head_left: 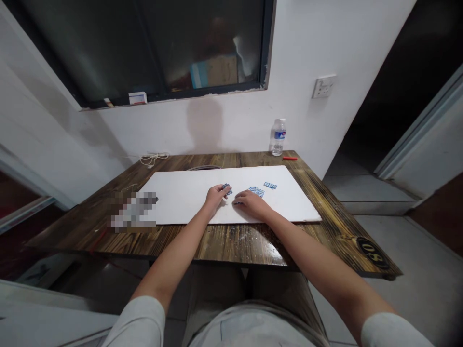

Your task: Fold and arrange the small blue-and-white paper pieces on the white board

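My left hand (216,193) is closed on a small dark blue piece (227,188), flat and patterned, just above a white board (181,193). Close by on the right, my right hand (250,203) bends over the board, its fingertips together on another small blue-edged piece (238,202), mostly covered by the fingers. Behind that hand lies a loose cluster of blue-and-white flat pieces (257,191), partly hidden by it. A short row of similar pieces (270,185) rests farther right. Their exact kind is too small to make out.
The board lies on a dark wooden table (231,243). At the back right stand a clear water bottle (278,139) and a red pen-like stick (290,158). A pale cord (154,157) is coiled at the back left. A blurred patch (133,210) covers the board's left end.
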Motion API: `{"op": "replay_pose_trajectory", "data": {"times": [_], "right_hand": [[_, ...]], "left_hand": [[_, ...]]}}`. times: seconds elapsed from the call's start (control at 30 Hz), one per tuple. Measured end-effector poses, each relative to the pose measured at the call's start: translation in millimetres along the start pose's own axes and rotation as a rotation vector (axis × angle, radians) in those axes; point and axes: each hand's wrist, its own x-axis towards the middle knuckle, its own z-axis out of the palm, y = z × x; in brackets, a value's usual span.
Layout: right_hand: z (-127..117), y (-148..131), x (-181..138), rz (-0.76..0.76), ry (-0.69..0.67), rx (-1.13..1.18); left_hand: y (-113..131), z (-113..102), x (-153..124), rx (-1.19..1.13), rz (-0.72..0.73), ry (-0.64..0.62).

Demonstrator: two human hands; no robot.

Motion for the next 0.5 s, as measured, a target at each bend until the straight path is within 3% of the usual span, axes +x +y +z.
{"op": "replay_pose_trajectory", "data": {"times": [0.3,0.5], "right_hand": [[4,13,-2,0.099,0.042,-0.02],[2,12,0,0.159,0.197,0.051]], "left_hand": [[-4,0,1,0.075,0.027,-0.002],[-2,-1,-1,0.126,0.049,-0.046]]}}
